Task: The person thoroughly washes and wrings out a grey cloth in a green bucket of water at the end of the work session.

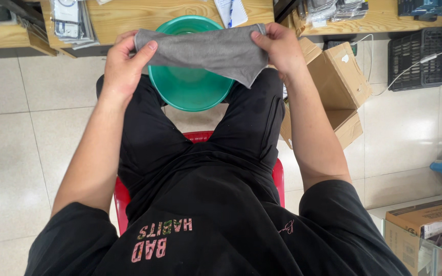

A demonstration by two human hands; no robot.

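Stretching between both raised hands, a grey cloth (pixel 208 51) is held taut above a green plastic basin (pixel 190 92) that sits between the knees; the left hand (pixel 124 64) is closed on one top corner, thumb pressed over the fabric, and the right hand (pixel 280 46) is pinched shut on the other corner. The cloth is seen as plain, soft and slightly creased, its lower edge drooping to a point over the basin's right rim, forearms angled inward from a red stool (pixel 200 137)
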